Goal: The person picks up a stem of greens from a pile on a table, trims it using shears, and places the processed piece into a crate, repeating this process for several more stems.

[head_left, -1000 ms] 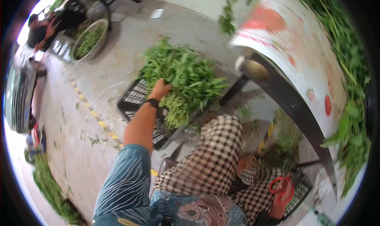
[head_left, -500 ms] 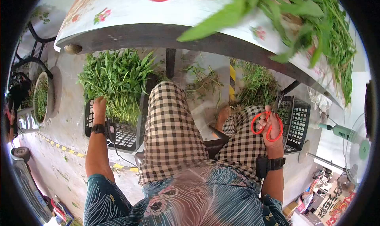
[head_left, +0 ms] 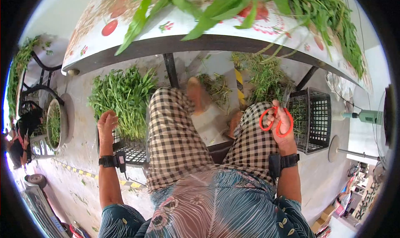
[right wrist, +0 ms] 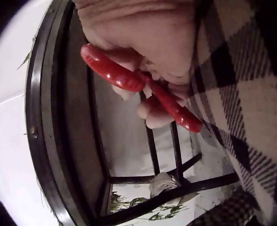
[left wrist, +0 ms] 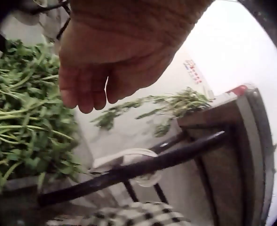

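Note:
My left hand (head_left: 107,123) is held at the near left side of a heap of leafy green stems (head_left: 125,98). The heap fills a black plastic crate (head_left: 132,155) on the floor. In the left wrist view its loosely bent fingers (left wrist: 84,92) hold nothing, with the greens (left wrist: 25,117) to their left. Over the right knee, my right hand (head_left: 282,127) holds scissors by their red handles (head_left: 261,122). Their blades are mostly hidden; the handle loops (right wrist: 112,70) stick out past the palm in the right wrist view.
A table (head_left: 133,34) with a patterned cover stands in front, with long leafy stems (head_left: 216,12) over its edge. A second black crate (head_left: 318,119) is at the right. Cut stems (head_left: 268,77) lie under the table. Behind at left is a round tub (head_left: 62,123).
The view has swung from the left crate round to the table. My left hand has let go of the greens and drawn back. The right hand keeps hold of the scissors.

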Motion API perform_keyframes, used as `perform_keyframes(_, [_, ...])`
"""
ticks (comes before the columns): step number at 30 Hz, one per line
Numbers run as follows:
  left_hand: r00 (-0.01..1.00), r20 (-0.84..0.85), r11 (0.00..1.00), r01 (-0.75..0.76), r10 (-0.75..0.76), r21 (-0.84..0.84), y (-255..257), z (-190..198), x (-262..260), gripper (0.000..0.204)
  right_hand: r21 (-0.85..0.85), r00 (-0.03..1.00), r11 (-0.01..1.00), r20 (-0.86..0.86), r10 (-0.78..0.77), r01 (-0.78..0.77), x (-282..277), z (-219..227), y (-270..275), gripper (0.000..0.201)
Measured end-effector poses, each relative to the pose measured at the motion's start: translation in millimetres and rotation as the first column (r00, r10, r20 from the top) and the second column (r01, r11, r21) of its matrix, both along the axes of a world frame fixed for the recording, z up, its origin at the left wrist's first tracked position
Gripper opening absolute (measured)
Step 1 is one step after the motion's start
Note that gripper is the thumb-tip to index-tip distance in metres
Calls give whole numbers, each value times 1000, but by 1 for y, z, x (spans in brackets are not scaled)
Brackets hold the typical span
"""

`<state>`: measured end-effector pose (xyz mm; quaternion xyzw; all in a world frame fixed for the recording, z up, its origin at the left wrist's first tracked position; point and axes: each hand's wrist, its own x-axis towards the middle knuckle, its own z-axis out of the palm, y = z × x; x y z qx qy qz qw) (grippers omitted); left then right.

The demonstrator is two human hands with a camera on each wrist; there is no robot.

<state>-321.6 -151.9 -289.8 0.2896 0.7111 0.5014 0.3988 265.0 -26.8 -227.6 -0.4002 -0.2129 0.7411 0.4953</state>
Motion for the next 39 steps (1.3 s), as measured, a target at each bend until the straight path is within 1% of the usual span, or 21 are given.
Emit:
perform_keyframes(3, [995, -65, 984, 91, -81, 154, 41, 60, 53, 28, -20, 999, 999, -33, 26, -26, 2, -11, 3, 30])
perform_keyframes(7, [901, -302, 916, 370, -312, 156, 69, 107, 110, 34, -100, 998, 994, -41, 40, -44, -28, 2, 2, 31])
perform_keyframes(8, [859, -360, 886, 439, -365, 147, 72, 106, 116, 36, -39, 987, 991, 92, 130, -127, -34, 14, 0, 31])
perform_keyframes(10, [831, -286, 846, 522, -476, 109, 75, 118, 144, 37, 35, 890, 951, 365, 274, -307, -44, 41, -6, 31])
perform_keyframes(11, [775, -344, 809, 584, -529, 72, 79, 114, 153, 39, -9, 904, 967, 352, 243, -256, -51, 46, -12, 30])
perform_keyframes(12, [712, -329, 730, 678, -620, 91, 84, 103, 158, 48, 15, 907, 964, 342, 245, -266, -54, 49, -17, 31])
perform_keyframes(14, [644, -240, 666, 746, -727, -16, 86, 88, 188, 39, 55, 912, 957, 325, 251, -283, -51, 49, -25, 31])
perform_keyframes(15, [495, -433, 583, 807, -754, -93, 86, 84, 204, 37, 49, 918, 960, 312, 247, -275, -51, 48, -26, 31])
perform_keyframes(17, [115, -730, 454, 844, -674, -286, 85, 81, 226, 36, 45, 927, 961, 277, 252, -274, -57, 43, -20, 31])
perform_keyframes(20, [150, -527, 364, 871, -837, -330, 82, 89, 236, 35, -14, 902, 937, 264, 341, -350, -66, 39, -8, 30])
perform_keyframes(21, [157, -513, 375, 856, -844, -356, 83, 90, 237, 34, 50, 886, 924, 309, 347, -379, -68, 36, -6, 39])
perform_keyframes(24, [187, -454, 403, 801, -871, -442, 75, 92, 233, 29, 84, 835, 856, 290, 469, -510, -70, 24, -7, 43])
perform_keyframes(25, [212, -470, 428, 800, -857, -420, 73, 97, 234, 28, 63, 762, 814, 402, 508, -577, -71, 23, -6, 43])
perform_keyframes(28, [264, -470, 462, 803, -842, -377, 72, 94, 226, 28, 106, 725, 785, 474, 501, -611, -76, 22, -11, 41])
perform_keyframes(29, [270, -421, 442, 807, -866, -392, 75, 94, 226, 29, 89, 734, 790, 444, 514, -607, -74, 24, -15, 34])
perform_keyframes(32, [183, -481, 379, 856, -858, -352, 84, 92, 235, 30, -4, 757, 793, 294, 584, -610, -81, -1, -20, 27])
perform_keyframes(33, [172, -502, 378, 860, -848, -343, 87, 91, 242, 30, -155, 842, 829, -45, 537, -537, -82, -6, -21, 22])
perform_keyframes(34, [144, -487, 350, 863, -862, -364, 91, 92, 248, 30, 4, 817, 830, 174, 549, -558, -79, -10, -24, 22])
perform_keyframes(36, [89, -464, 300, 864, -881, -404, 100, 98, 263, 30, 295, 709, 707, 577, 404, -643, -71, -12, -27, 23])
perform_keyframes(37, [163, -415, 357, 819, -895, -449, 99, 116, 276, 29, 295, 710, 704, 570, 413, -646, -70, -11, -25, 23])
perform_keyframes(39, [266, -366, 395, 852, -892, -343, 103, 116, 277, 28, 296, 709, 692, 554, 437, -658, -69, -9, -19, 24])
